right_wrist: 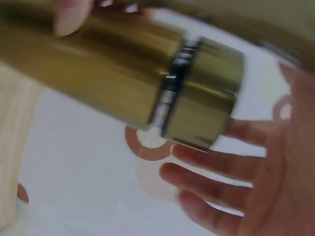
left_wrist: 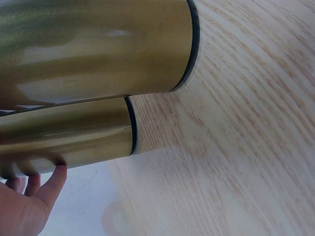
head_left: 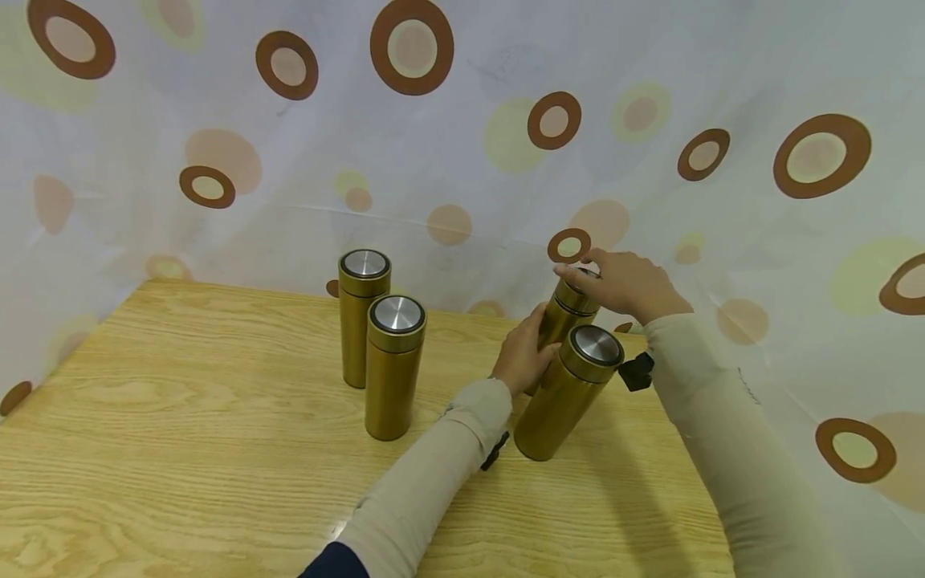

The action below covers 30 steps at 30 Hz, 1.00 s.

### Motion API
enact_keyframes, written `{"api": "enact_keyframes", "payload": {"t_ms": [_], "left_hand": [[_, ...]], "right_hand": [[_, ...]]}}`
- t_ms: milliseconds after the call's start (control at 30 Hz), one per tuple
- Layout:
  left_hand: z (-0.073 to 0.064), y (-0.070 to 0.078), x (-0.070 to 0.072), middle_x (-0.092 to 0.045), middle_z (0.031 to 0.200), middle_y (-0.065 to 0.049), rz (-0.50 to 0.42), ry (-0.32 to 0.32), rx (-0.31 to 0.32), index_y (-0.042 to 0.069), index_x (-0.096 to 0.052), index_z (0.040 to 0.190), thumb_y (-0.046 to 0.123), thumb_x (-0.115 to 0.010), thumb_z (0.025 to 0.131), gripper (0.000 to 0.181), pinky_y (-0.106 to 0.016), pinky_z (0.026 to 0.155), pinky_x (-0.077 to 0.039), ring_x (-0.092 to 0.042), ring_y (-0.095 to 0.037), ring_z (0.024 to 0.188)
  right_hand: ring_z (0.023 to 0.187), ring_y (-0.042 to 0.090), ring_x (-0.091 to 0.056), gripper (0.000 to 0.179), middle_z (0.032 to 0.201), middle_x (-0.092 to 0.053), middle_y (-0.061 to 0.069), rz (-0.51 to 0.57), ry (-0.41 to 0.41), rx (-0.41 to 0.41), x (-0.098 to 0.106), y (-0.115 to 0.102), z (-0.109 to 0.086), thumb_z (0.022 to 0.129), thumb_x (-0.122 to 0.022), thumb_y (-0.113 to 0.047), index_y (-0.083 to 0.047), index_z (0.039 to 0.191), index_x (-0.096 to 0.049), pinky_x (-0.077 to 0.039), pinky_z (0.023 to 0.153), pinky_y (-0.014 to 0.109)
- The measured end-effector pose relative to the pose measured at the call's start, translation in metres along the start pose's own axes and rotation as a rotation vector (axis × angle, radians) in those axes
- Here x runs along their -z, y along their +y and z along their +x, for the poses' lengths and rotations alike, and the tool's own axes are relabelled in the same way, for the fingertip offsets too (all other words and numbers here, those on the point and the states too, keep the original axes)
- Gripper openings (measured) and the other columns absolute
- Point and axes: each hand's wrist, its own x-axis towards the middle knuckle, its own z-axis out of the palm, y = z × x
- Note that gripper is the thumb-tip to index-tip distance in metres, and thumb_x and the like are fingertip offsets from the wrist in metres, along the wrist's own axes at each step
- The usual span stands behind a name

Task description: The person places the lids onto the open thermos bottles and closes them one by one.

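Note:
Toward the back right of the table stands a gold vacuum flask (head_left: 555,323), and my left hand (head_left: 520,357) grips its body. Over its top, my right hand (head_left: 632,285) holds the gold lid (right_wrist: 206,93) with its fingers. In the right wrist view, a dark and silvery band shows between the lid and the flask body (right_wrist: 108,64). A second gold flask (head_left: 560,401) with a silver-topped lid stands just in front, beside the left hand. In the left wrist view, the left fingers (left_wrist: 54,187) curl against the rear flask (left_wrist: 83,132).
Two more gold flasks, one farther back (head_left: 357,337) and one nearer (head_left: 393,385), stand upright with lids on, left of the hands. The wooden table (head_left: 217,417) ends at a light wall covering (head_left: 462,160) printed with circles.

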Motion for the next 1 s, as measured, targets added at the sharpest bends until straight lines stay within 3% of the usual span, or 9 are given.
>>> {"api": "enact_keyframes", "payload": {"t_ms": [67,200,367,600,800,1000], "left_hand": [[0.0,-0.001,0.0,-0.047,0.144,-0.006,-0.002,0.004,-0.003,0.016,-0.028,0.151,0.019,-0.063,0.094,0.066,-0.033,0.106,-0.041,-0.049,-0.021,0.128],[-0.001,-0.001,0.0,-0.048,0.143,-0.006,-0.006,0.01,-0.012,0.016,-0.029,0.15,0.019,-0.063,0.094,0.066,-0.033,0.106,-0.042,-0.05,-0.021,0.127],[0.0,0.0,0.0,-0.046,0.145,-0.006,0.0,0.005,-0.004,0.015,-0.028,0.151,0.02,-0.062,0.094,0.067,-0.033,0.107,-0.04,-0.048,-0.021,0.129],[-0.002,0.001,0.002,-0.042,0.148,-0.008,0.007,-0.006,0.011,0.013,-0.025,0.152,0.02,-0.061,0.095,0.068,-0.033,0.109,-0.038,-0.045,-0.023,0.131],[-0.001,0.001,0.002,-0.043,0.147,-0.007,0.012,-0.006,0.007,0.014,-0.026,0.152,0.021,-0.061,0.095,0.068,-0.033,0.108,-0.04,-0.046,-0.022,0.131],[0.0,0.0,0.0,-0.045,0.146,-0.006,0.024,0.001,0.004,0.015,-0.027,0.151,0.021,-0.062,0.094,0.067,-0.032,0.108,-0.04,-0.047,-0.021,0.13]], "right_hand": [[0.123,0.046,-0.046,0.084,0.143,-0.041,0.026,0.092,-0.034,0.062,0.004,0.004,-0.002,0.093,-0.026,-0.071,-0.008,0.148,-0.032,-0.04,0.095,0.063],[0.133,0.046,-0.032,0.057,0.153,-0.025,0.023,0.223,-0.078,0.257,0.01,0.013,-0.007,0.103,-0.041,-0.037,-0.011,0.152,-0.027,-0.03,0.103,0.065],[0.14,0.044,-0.021,0.06,0.154,-0.022,0.021,0.223,-0.136,0.402,0.015,0.015,-0.014,0.094,-0.058,-0.002,-0.01,0.149,-0.035,-0.026,0.107,0.065],[0.139,0.047,-0.022,0.065,0.155,-0.019,0.022,0.121,-0.174,0.452,0.013,0.014,-0.012,0.088,-0.057,0.012,-0.01,0.146,-0.04,-0.033,0.103,0.064],[0.131,0.046,-0.038,0.066,0.148,-0.035,0.022,0.077,-0.138,0.399,0.016,0.004,-0.012,0.084,-0.059,0.017,-0.01,0.143,-0.045,-0.04,0.099,0.06],[0.13,0.045,-0.038,0.063,0.145,-0.038,0.024,0.038,-0.134,0.353,0.016,0.0,-0.01,0.087,-0.062,0.009,-0.009,0.144,-0.044,-0.038,0.101,0.061]]}}
